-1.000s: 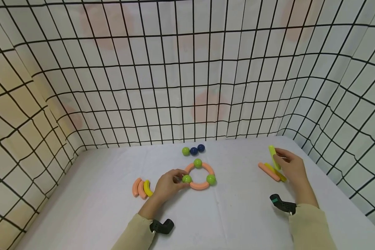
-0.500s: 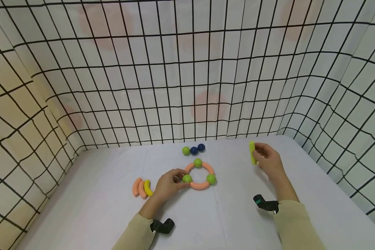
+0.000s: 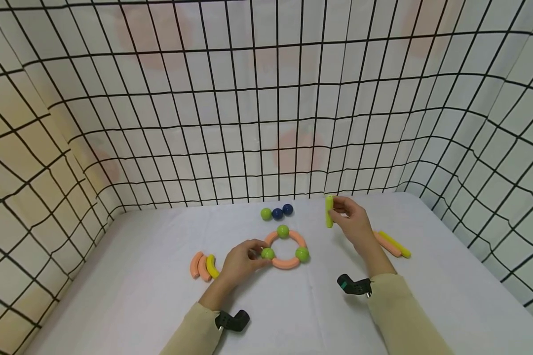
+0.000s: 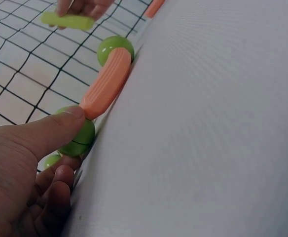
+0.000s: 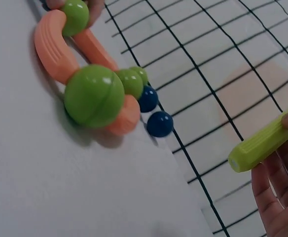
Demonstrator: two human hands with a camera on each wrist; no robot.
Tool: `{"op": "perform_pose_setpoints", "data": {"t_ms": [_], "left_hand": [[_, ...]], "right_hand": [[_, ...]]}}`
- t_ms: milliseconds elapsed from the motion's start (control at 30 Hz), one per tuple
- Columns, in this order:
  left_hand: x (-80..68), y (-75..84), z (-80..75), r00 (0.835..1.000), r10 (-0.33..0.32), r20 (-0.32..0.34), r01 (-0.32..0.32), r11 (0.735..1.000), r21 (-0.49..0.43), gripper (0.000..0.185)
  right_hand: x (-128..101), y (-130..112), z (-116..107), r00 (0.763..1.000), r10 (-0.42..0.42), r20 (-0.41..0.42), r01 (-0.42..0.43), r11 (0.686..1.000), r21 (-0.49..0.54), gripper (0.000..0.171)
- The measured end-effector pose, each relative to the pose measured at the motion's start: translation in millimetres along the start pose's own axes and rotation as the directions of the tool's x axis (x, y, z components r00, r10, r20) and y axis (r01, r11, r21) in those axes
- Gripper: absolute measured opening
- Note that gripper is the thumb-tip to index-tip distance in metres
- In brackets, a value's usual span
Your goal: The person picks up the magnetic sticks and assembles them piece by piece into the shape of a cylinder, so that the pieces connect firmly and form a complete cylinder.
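**The lime-green stick travels toward the ring**

The right hand (image 3: pixel 353 223) now holds the lime-green straight stick (image 3: pixel 329 211) upright in the air, pinched between thumb and fingertips, just to the right of the ring of orange arcs and green balls (image 3: pixel 284 249). One second ago this hand was far on the right, beside the two straight sticks (image 3: pixel 393 243) that lie on the white table (image 3: pixel 129 291) (one orange, one yellow); half a second ago it was already halfway. So the stick is lifted from that group and carried leftward, and it is near the ring but not touching it.

The left hand (image 3: pixel 240 261) does not change its place in these three moments. Its thumb and fingers pinch the green ball at the ring's left joint (image 3: pixel 267 253), and in the left wrist view the thumb (image 4: pixel 50 131) presses on this ball where an orange arc (image 4: pixel 106 83) meets it. The ring itself keeps the same position.

My judgement: the left hand steadies the ring while the stick approaches, so the work in hand seems to be adding this stick to the structure.

Behind the ring stand three loose balls (image 3: pixel 277 213) (one green, two dark blue). Three spare curved pieces (image 3: pixel 202 266) lie left of the left hand.
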State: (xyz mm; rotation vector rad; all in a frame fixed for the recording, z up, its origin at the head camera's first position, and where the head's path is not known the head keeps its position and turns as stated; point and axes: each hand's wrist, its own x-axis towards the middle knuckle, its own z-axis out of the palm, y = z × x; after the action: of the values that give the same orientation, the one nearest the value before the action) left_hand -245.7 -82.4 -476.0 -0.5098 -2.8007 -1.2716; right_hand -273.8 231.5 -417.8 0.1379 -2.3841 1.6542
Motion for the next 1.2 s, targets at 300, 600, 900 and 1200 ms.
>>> {"op": "perform_pose_setpoints", "data": {"t_ms": [300,600,900,1200], "left_hand": [[0.2,-2.7,1.2,1.000,0.008,0.003,-0.008,1.000,-0.004,0.035],[0.4,-1.2,0.5,1.000,0.012,0.000,-0.012,1.000,0.005,0.035],[0.7,0.5,-1.1,1.000,0.006,0.003,-0.006,1.000,0.003,0.033],[0.2,0.2,-0.3,1.000,-0.009,0.006,0.009,1.000,-0.008,0.036]], "right_hand": [[4,-16,41,0.999,-0.002,0.041,0.004,0.999,-0.046,0.037],[10,-22,73,0.996,-0.047,0.072,0.051,0.997,-0.054,0.033],[13,-25,95,0.997,-0.032,0.065,0.036,0.997,-0.063,0.033],[15,-24,105,0.999,-0.024,0.037,0.025,0.999,-0.034,0.031]]}}
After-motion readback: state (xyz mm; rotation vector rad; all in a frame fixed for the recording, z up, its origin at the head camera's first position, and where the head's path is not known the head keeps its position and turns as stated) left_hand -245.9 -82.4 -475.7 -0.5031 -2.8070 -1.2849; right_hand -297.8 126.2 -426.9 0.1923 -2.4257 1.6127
